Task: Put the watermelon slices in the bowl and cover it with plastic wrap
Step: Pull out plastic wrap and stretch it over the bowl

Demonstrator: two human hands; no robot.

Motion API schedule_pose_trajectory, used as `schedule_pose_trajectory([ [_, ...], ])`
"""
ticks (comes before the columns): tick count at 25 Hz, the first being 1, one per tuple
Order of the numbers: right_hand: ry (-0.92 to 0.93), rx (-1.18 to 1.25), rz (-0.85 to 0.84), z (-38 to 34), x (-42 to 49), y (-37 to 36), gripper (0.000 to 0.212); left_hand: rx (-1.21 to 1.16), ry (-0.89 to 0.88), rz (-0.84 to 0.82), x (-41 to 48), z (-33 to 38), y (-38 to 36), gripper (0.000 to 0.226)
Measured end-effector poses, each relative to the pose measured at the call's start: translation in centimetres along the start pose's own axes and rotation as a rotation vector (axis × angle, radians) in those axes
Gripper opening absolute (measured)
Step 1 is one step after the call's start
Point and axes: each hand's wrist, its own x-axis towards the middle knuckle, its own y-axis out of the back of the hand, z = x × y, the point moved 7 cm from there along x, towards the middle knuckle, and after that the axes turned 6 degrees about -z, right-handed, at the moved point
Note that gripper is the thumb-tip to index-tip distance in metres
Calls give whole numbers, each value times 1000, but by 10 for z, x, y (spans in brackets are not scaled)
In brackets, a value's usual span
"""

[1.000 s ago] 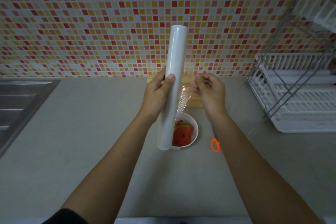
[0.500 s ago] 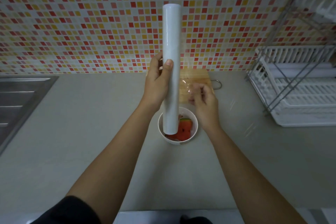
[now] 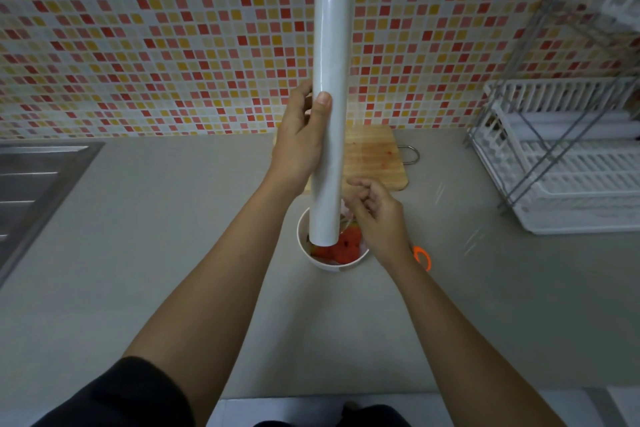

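Gripping upright roll [image 3: 329, 114]: left hand [image 3: 299, 139] | right hand [image 3: 375, 215] lowered, pinching film over bowl [image 3: 304, 236]

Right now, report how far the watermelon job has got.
Done: watermelon slices lie in the white bowl. In hand: the left hand holds the plastic wrap roll upright over the bowl while the right hand pinches at its film edge. Left: pulling a sheet out and covering the bowl, not yet covered.

left hand [image 3: 301, 139] grip: wrap roll [image 3: 329, 114] upright | right hand [image 3: 377, 218] pinching (film edge) over bowl [image 3: 320, 262]
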Motion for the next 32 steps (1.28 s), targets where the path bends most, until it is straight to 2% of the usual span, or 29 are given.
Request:
schedule_pose_trajectory([
  [4, 62, -87, 121, 9, -4, 15, 17, -75, 71, -30, 3, -10, -5, 42],
  [7, 80, -109, 117, 20, -13, 19, 17, -99, 104, -54, 0, -16, -12, 39],
  [9, -42, 15, 72, 30, -11, 16, 16, -97, 126, -60, -2, -20, -15, 38],
  [12, -328, 205, 9, 32, 16, 5, 56, -27, 149, -100, -10, -30, -18, 28],
  [14, -396, 243, 53, 21, 38, 3, 64, -6, 172, -121, -19, -40, -20, 27],
  [17, -322, 147, 164, 12, 51, 5, 46, 30, 255, -92, -28, -58, -18, 32],
  [21, -260, -50, 258, 22, 44, 13, 35, 10, 390, -64, -40, -78, -18, 21],
  [24, -262, -186, 299, 31, 39, 22, 32, 141, 439, -6, -50, -87, -20, 56],
  [25, -257, -232, 309, 35, 36, 25, 33, 186, 460, 31, -52, -92, -19, 59],
  [27, -254, -288, 336, 45, 31, 32, 33, 202, 534, 56, -56, -102, -16, 51],
  [32, -308, -341, 329, 74, 25, 48, 34, -65, 657, -27, -61, -126, -19, 38],
])
